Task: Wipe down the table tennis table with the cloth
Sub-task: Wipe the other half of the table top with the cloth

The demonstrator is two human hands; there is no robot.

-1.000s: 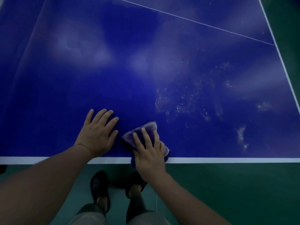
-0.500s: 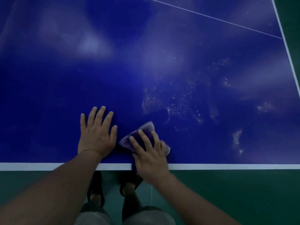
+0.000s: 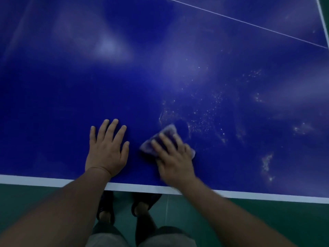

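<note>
**Head view**

Your right hand (image 3: 175, 161) is blurred, so its finger outlines are soft. It covers most of the cloth (image 3: 168, 131). Only a pale corner beyond the fingertips, a strip left of the fingers and a small edge at the right of the hand show. The worktop (image 3: 71, 86) is cut off by the frame at the top and left, and the light is dim. Your shoes (image 3: 105, 204) are partly hidden under the worktop's white edge line (image 3: 35, 180).

The cloth lies on the blue worktop, near the edge line, directly under your right hand. That hand presses it with fingers extended, not curled round it. Your left hand (image 3: 106, 154) lies flat on the bare worktop near the cloth and apart from it, with its fingers straight, holding nothing. White specks (image 3: 204, 118) lie just beyond and to the right of the cloth.
</note>
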